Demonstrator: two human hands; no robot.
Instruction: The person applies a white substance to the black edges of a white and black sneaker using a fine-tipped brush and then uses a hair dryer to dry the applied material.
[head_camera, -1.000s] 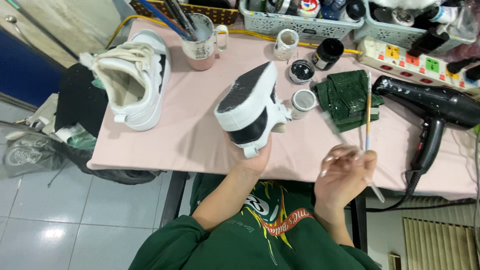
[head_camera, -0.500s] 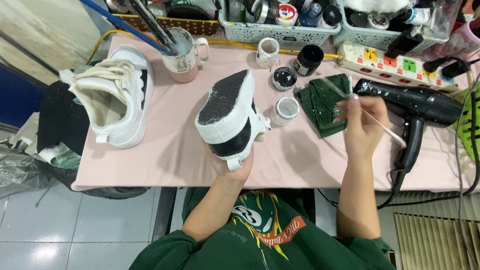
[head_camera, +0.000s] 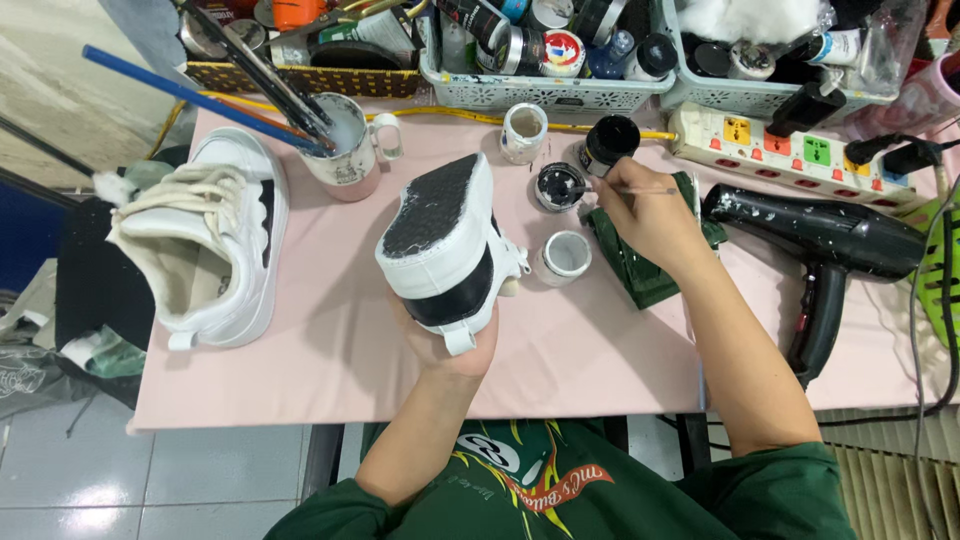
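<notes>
My left hand (head_camera: 452, 345) holds a white and black sneaker (head_camera: 442, 250) from below, its dark sole turned up toward me. My right hand (head_camera: 645, 212) grips a thin paintbrush (head_camera: 640, 190), and the brush tip reaches into a small open jar of black paint (head_camera: 558, 186). A white-lidded jar (head_camera: 567, 256) stands just right of the held shoe. A green cloth (head_camera: 640, 260) lies under my right hand. A second white sneaker (head_camera: 205, 240) lies on its side at the left of the pink table (head_camera: 330, 350).
A mug (head_camera: 345, 150) full of brushes stands behind the shoes. Baskets of paint pots (head_camera: 550, 50) line the back edge. A power strip (head_camera: 790, 140) and a black hair dryer (head_camera: 830, 250) lie at the right, with cables running off the table.
My right hand has moved from the near table edge up and left to the black paint jar. The held sneaker has stayed in my left hand.
</notes>
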